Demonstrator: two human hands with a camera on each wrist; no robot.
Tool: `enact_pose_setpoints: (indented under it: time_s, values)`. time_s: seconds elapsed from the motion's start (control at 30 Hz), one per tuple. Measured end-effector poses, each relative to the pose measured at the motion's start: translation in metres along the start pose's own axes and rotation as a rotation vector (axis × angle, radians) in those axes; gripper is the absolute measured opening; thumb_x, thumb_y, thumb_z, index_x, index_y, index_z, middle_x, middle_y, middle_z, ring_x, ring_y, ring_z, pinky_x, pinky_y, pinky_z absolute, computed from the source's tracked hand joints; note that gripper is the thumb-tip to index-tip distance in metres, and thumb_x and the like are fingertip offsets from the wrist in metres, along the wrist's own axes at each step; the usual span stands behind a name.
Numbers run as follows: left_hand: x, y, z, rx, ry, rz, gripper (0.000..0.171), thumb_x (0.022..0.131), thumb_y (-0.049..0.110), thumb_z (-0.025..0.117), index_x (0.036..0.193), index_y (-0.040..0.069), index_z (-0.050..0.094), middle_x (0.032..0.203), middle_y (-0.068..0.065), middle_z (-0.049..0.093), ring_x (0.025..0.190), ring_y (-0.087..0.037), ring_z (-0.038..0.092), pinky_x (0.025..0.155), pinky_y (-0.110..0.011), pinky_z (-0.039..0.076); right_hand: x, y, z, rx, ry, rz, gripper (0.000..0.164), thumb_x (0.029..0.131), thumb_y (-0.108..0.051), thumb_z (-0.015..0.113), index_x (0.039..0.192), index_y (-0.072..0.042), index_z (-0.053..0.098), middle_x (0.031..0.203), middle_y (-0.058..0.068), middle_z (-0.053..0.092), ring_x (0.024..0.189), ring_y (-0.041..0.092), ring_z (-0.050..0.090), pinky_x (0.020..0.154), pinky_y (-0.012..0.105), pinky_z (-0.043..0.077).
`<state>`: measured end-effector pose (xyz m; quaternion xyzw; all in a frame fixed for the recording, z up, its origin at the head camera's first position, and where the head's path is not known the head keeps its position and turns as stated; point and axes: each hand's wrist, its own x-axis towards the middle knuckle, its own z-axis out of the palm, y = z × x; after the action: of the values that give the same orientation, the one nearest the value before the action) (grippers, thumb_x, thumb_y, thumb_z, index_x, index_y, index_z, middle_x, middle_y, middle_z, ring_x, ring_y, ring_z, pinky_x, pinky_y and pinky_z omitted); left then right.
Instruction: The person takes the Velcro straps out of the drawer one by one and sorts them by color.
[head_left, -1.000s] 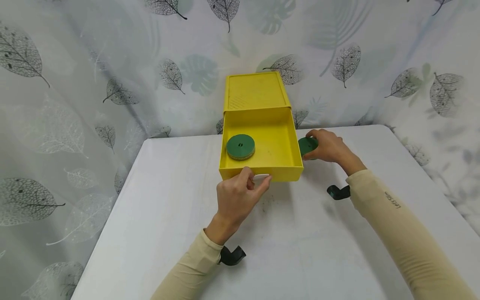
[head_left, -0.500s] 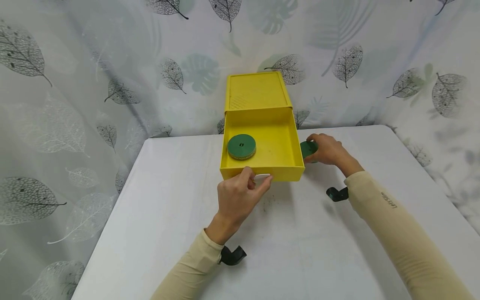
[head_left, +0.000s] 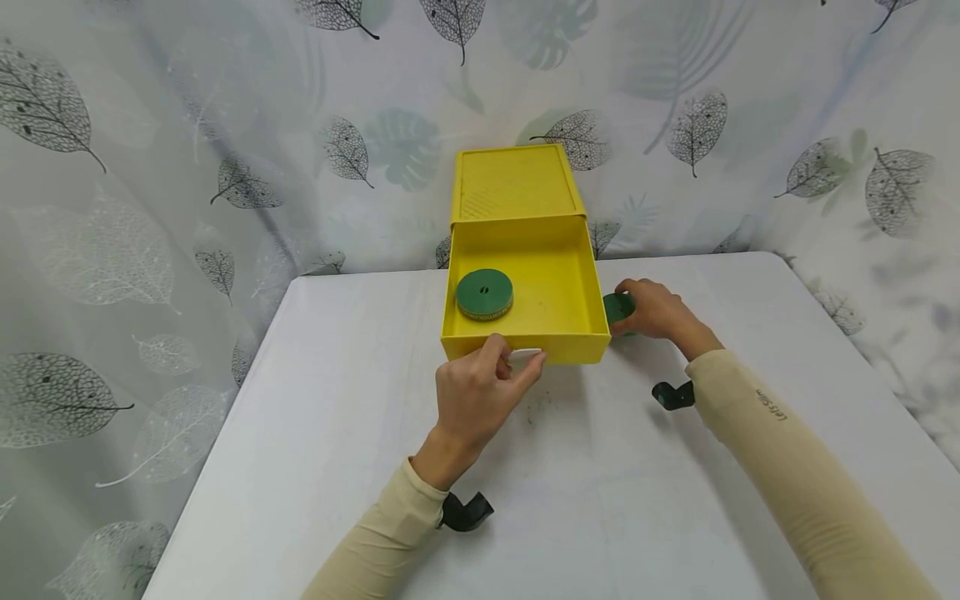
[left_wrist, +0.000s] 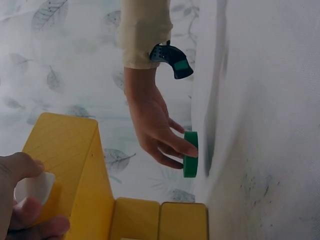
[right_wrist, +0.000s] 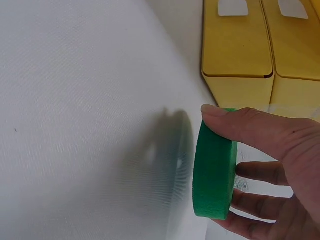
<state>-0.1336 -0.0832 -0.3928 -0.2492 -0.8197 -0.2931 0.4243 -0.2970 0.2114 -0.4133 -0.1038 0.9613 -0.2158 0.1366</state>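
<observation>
In the head view, my left hand (head_left: pixel 474 402) pinches the white pull tab (head_left: pixel 524 354) on the front of a pulled-out yellow drawer (head_left: pixel 525 347). One green round disc (head_left: pixel 484 292) with a small mark at its centre lies flat in the drawer's left part. Just outside the drawer's right wall, my right hand (head_left: pixel 658 310) grips a second green disc (head_left: pixel 619 308) by its rim. Seen from the right wrist, that held disc (right_wrist: pixel 215 167) stands on edge between thumb and fingers, above the white table, with its shadow beside it.
The yellow cabinet (head_left: pixel 513 183) stands at the table's back edge against a leaf-patterned curtain (head_left: pixel 397 75). Lower yellow drawers (right_wrist: pixel 239 42) with white tabs show in the right wrist view. White tabletop (head_left: pixel 360 375) surrounds the hands. Black curved mounts (head_left: pixel 465 511) stick out from both wrists.
My right hand has moved slightly downward in the head view, bringing the green disc lower beside the drawer. The left hand keeps its hold on the tab.
</observation>
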Motion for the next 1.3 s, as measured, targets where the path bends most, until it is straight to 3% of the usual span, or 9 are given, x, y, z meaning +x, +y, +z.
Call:
enact_pose_setpoints:
  time_s: [0.8, 1.13, 1.3]
  values:
    - [-0.001, -0.003, 0.0, -0.003, -0.003, 0.0, 0.048, 0.076, 0.024, 0.095, 0.081, 0.007, 0.051, 0.058, 0.002, 0.05, 0.044, -0.01, 0.047, 0.043, -0.02, 0.037, 0.002, 0.004, 0.014, -0.005, -0.031, -0.001, 0.075, 0.088, -0.026, 0.083, 0.144, 0.009, 0.046, 0.134, 0.032, 0.052, 0.117, 0.046, 0.051, 0.102, 0.066, 0.041]
    - [0.0, -0.002, 0.0, -0.004, -0.003, -0.001, 0.047, 0.077, 0.025, 0.095, 0.081, 0.007, 0.052, 0.058, 0.002, 0.051, 0.044, -0.01, 0.047, 0.043, -0.021, 0.038, 0.001, 0.004, 0.016, -0.018, -0.017, -0.012, 0.081, 0.087, -0.033, 0.085, 0.145, 0.006, 0.046, 0.135, 0.032, 0.049, 0.118, 0.047, 0.05, 0.101, 0.071, 0.038]
    - [0.001, -0.001, -0.001, 0.004, -0.003, 0.001, 0.046, 0.078, 0.026, 0.094, 0.08, 0.007, 0.052, 0.058, 0.002, 0.051, 0.044, -0.01, 0.047, 0.042, -0.021, 0.037, -0.004, -0.003, 0.006, -0.034, 0.045, -0.048, 0.075, 0.091, -0.032, 0.08, 0.146, 0.007, 0.047, 0.144, 0.036, 0.042, 0.129, 0.052, 0.044, 0.103, 0.076, 0.033]
